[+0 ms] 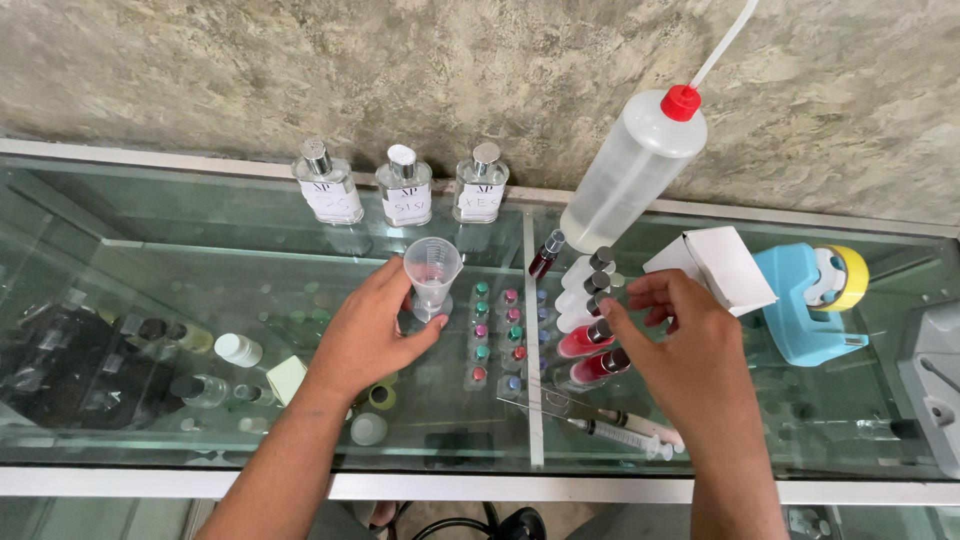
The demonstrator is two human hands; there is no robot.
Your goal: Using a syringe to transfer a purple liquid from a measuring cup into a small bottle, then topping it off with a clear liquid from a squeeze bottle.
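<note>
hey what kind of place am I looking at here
Probably a small perfume-mixing counter: three square glass bottles by the wall, a measuring cup in the left hand, small vials near the right hand.

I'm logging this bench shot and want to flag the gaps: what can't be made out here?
All in the head view:
- Measuring cup: the left hand covers its base; any liquid inside is too faint to tell.
- Small spray vials: the right hand hides part of the row.
- Squeeze bottle: its tube is cut off by the top edge.
- Items under the glass counter: blurred by reflections.
- Grey device: cut off by the right edge.
</note>
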